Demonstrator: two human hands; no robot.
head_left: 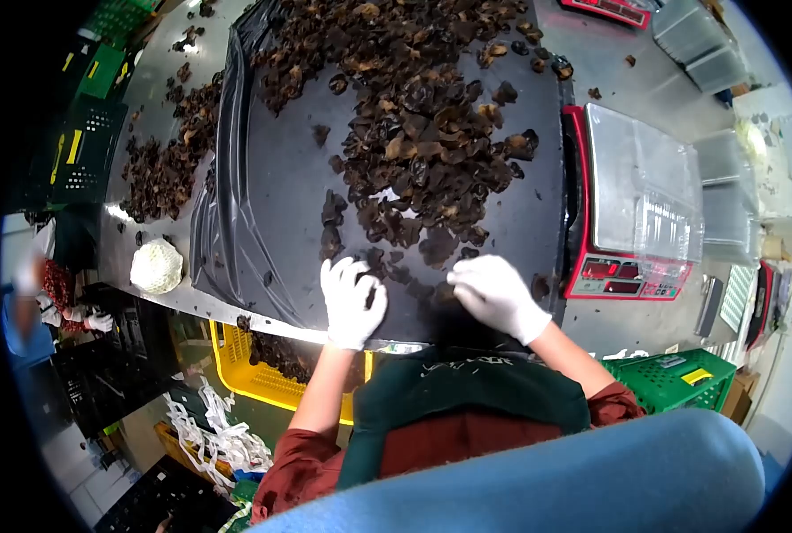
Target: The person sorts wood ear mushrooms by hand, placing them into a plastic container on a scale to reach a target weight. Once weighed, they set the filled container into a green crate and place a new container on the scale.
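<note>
Dark brown, curled pieces of black fungus [422,160] lie in a large heap on a black plastic sheet [294,191]. My left hand [353,304], in a white glove, is at the near edge of the sheet with its fingers curled, close to a few loose pieces. Opposite it, my right hand [500,298], gloved too, has its fingers bunched near small scattered pieces [418,289]. Whatever either hand may hold is hidden by the fingers.
A red scale [578,284] with clear plastic trays [667,213] stands at right. More fungus [169,164] and a whitish netted ball [156,266] are at left. Below the table edge are a yellow crate [231,369] and a green crate [671,382]. Another person's gloved hand [100,322] shows far left.
</note>
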